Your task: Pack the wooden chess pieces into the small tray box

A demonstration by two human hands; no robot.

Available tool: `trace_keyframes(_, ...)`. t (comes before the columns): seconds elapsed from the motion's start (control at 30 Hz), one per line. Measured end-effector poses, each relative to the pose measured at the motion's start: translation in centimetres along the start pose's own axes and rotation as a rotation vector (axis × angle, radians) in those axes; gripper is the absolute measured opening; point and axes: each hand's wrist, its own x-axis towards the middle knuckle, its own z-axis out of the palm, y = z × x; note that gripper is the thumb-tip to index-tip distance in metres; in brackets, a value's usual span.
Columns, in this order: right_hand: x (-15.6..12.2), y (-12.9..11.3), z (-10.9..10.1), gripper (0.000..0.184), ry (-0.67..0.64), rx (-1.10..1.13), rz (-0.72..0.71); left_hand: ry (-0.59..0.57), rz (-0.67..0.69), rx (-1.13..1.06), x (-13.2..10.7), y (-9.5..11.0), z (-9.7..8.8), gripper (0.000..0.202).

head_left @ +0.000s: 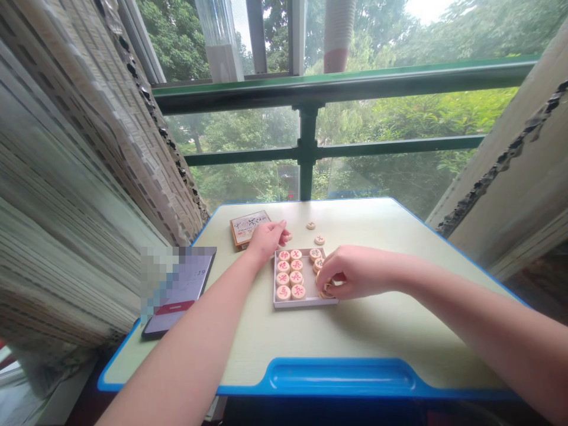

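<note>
A shallow white box tray holds round wooden Chinese chess pieces. Red-marked pieces stand in two columns on its left side, and dark-marked pieces line the right side. My right hand reaches over the right column, its thumb and fingers closed on a chess piece at the near right corner. Beyond the tray's far left corner is my left hand. Its fingers are curled against another chess piece, partly hidden by them. Two loose pieces lie behind the tray.
A boxed lid with Chinese lettering lies at the back left, by my left wrist. A phone or tablet rests on the left table edge. The pale table has a blue rim and front trough, with curtains on both sides and a green railing behind.
</note>
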Motion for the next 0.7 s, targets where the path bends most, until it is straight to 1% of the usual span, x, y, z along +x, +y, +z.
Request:
trace_keyframes(0.13,0.0,0.0,-0.1,0.028,-0.003,0.023,-0.012,0.002,-0.002,0.011,0.1,-0.1,0.0,0.032)
trace_keyframes(0.3,0.0,0.0,0.0,0.024,-0.01,0.019,-0.05,0.003,-0.005,0.024,0.0,0.1,0.1,0.031)
trace_keyframes(0.5,-0.1,-1.1,0.6,0.023,0.03,-0.138,-0.058,0.006,0.008,0.041,-0.2,0.2,0.0,0.03)
trace_keyframes(0.6,-0.1,-1.7,0.8,0.02,0.021,-0.23,-0.049,0.002,0.017,0.042,-0.2,0.1,0.0,0.031)
trace_keyframes(0.7,-0.1,-1.9,0.9,0.017,0.004,-0.271,-0.031,0.0,0.018,0.037,-0.1,0.0,0.0,0.032)
